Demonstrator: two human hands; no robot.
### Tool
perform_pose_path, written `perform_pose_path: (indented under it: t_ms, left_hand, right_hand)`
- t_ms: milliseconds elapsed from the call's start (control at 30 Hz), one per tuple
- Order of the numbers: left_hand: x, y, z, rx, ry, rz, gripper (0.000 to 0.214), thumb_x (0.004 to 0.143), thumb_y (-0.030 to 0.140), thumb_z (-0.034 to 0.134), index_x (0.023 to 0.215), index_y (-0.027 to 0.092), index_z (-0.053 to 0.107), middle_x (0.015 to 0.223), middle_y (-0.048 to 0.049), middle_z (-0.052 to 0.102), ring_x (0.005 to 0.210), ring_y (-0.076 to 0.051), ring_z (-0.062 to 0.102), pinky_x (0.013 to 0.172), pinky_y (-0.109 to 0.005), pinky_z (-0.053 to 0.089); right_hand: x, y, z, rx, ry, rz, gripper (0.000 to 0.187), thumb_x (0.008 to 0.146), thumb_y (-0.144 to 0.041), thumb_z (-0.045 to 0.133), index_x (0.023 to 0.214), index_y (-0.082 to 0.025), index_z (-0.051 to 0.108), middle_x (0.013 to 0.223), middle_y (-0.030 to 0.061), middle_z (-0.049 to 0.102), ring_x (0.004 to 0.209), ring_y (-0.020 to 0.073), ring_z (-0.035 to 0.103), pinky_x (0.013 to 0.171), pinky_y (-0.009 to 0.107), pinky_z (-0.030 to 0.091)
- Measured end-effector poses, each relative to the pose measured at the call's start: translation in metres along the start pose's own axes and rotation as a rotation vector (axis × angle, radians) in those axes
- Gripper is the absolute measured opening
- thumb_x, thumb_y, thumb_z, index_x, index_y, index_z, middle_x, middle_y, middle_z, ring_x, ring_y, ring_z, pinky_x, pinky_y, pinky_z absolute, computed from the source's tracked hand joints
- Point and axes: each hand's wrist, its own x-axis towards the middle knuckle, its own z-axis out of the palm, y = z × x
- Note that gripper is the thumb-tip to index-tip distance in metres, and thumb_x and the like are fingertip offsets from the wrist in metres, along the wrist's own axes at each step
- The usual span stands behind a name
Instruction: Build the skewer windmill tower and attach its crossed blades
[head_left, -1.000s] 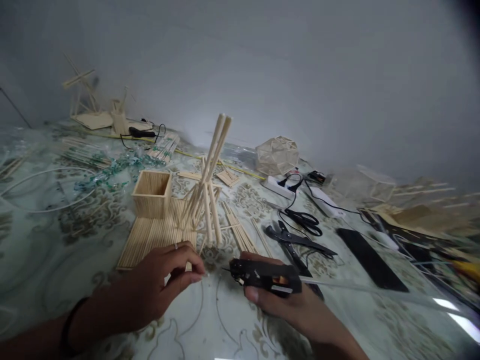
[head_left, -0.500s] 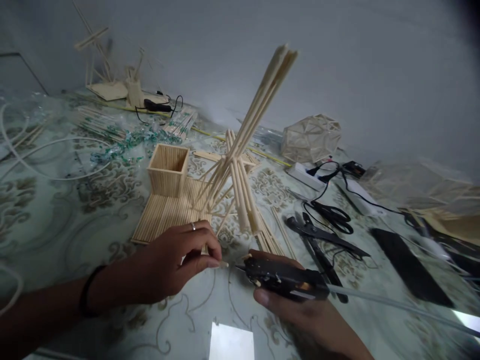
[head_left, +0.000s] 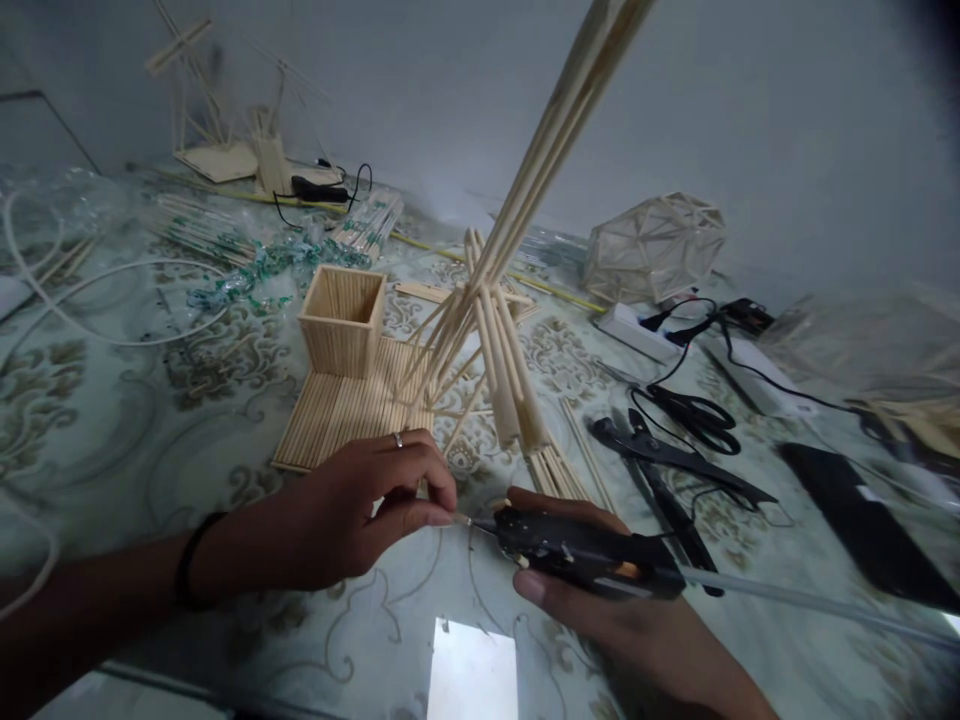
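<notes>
Between thumb and fingers, my left hand point(head_left: 397, 505) pinches a short wooden stick point(head_left: 461, 519), most of it hidden by the fingers. My right hand point(head_left: 600, 600) is wrapped round a black glue gun point(head_left: 585, 550) with a clear glue stick point(head_left: 780, 598) out of its back. The gun's nozzle meets the stick's end, or very nearly so. Just beyond my hands lies a model of wooden sticks: a flat base point(head_left: 337, 415), an open square box point(head_left: 341, 335) on it, and a tilted windmill-like cross of stick bundles point(head_left: 510, 350).
To the right lie pliers point(head_left: 675, 460), scissors point(head_left: 694, 415), a black phone-like slab point(head_left: 862, 515) and white power strips point(head_left: 637, 330) with cords. A geometric stick frame point(head_left: 656, 245) stands behind. Bagged sticks point(head_left: 202, 228) and a white cable point(head_left: 112, 340) are at the left.
The stick's end and the glue gun's nozzle, apart before, have come together. The camera view has shifted slightly, so the model's cross reaches higher in the picture.
</notes>
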Motion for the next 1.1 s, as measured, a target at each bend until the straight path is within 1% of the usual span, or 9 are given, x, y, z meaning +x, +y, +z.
perform_pose_path:
  t_ms: [100,267,367,467,600,733,833,1000,1100]
  left_hand:
    - [-0.0001,-0.0007,0.0005,-0.008,0.003,0.014,0.006,0.099,0.018,0.06,0.096,0.02,0.065,0.095,0.0009,0.07,0.08,-0.011,0.063,0.074,-0.025,0.049]
    - [0.0003,-0.0024,0.0014,-0.006,0.017,0.038,0.006,0.099,0.016,0.061,0.097,0.021,0.064,0.094,0.0013,0.071,0.081,-0.011,0.064,0.076,-0.025,0.049]
    - [0.0006,-0.0026,0.0018,-0.012,0.024,0.056,0.005,0.098,0.016,0.061,0.097,0.021,0.064,0.095,0.0016,0.071,0.085,-0.011,0.066,0.078,-0.024,0.049]
    - [0.0004,-0.0023,0.0022,-0.014,0.022,0.062,0.005,0.098,0.016,0.062,0.096,0.02,0.063,0.094,0.002,0.071,0.083,-0.011,0.065,0.077,-0.023,0.049]
    - [-0.0002,-0.0027,0.0024,-0.014,0.022,0.059,0.005,0.098,0.017,0.062,0.096,0.021,0.064,0.094,0.0022,0.071,0.082,-0.011,0.065,0.076,-0.023,0.049]
    - [-0.0002,-0.0035,0.0026,-0.024,0.015,0.051,0.005,0.099,0.017,0.061,0.099,0.021,0.064,0.096,0.0017,0.071,0.084,-0.011,0.066,0.077,-0.024,0.05]
    - [0.0003,-0.0034,0.0023,-0.023,0.009,0.048,0.005,0.099,0.017,0.061,0.099,0.021,0.064,0.096,0.0015,0.072,0.084,-0.012,0.066,0.077,-0.025,0.05]
    - [0.0006,-0.0022,0.0013,-0.022,0.014,0.059,0.005,0.098,0.016,0.061,0.097,0.02,0.064,0.094,0.0012,0.072,0.083,-0.012,0.066,0.077,-0.025,0.05]
    - [0.0005,-0.0021,0.0008,-0.018,0.02,0.066,0.006,0.098,0.016,0.061,0.096,0.02,0.064,0.096,0.0011,0.07,0.082,-0.011,0.065,0.076,-0.024,0.051]
  right_hand:
    - [-0.001,-0.0004,0.0008,0.033,0.033,0.023,0.049,0.071,-0.049,0.089,0.114,-0.028,0.076,0.118,0.009,0.075,0.104,0.0295,0.074,0.09,0.043,0.064]
    - [0.0,-0.0029,0.0012,0.015,0.021,-0.016,0.046,0.071,-0.047,0.088,0.111,-0.026,0.076,0.117,0.0087,0.075,0.103,0.0283,0.073,0.088,0.041,0.064]
    - [0.0006,-0.0039,0.0015,0.014,0.013,-0.016,0.045,0.072,-0.047,0.087,0.111,-0.026,0.076,0.117,0.0079,0.075,0.103,0.0279,0.073,0.089,0.041,0.064]
    - [-0.0001,-0.0042,0.0027,0.04,0.01,0.01,0.045,0.072,-0.046,0.088,0.111,-0.027,0.076,0.118,0.0074,0.075,0.102,0.0275,0.073,0.089,0.041,0.064]
    - [-0.002,-0.0018,0.0041,0.072,0.033,0.036,0.049,0.07,-0.044,0.09,0.114,-0.027,0.075,0.121,0.0077,0.073,0.107,0.0283,0.073,0.093,0.043,0.062]
    - [-0.002,0.0013,0.0038,0.083,0.004,0.042,0.052,0.071,-0.046,0.089,0.116,-0.028,0.073,0.122,0.0084,0.074,0.105,0.0282,0.073,0.09,0.043,0.064]
    - [-0.0014,0.0007,0.0033,0.079,-0.008,0.035,0.05,0.072,-0.046,0.089,0.116,-0.027,0.073,0.121,0.0085,0.074,0.103,0.0279,0.074,0.087,0.042,0.065]
    - [-0.0018,-0.0021,0.0037,0.082,-0.012,0.039,0.052,0.071,-0.047,0.089,0.116,-0.027,0.072,0.122,0.0087,0.074,0.104,0.0282,0.074,0.089,0.044,0.064]
    - [-0.0001,-0.0003,0.0034,0.047,-0.001,0.046,0.052,0.071,-0.047,0.089,0.116,-0.027,0.073,0.122,0.0083,0.073,0.104,0.0275,0.074,0.089,0.043,0.064]
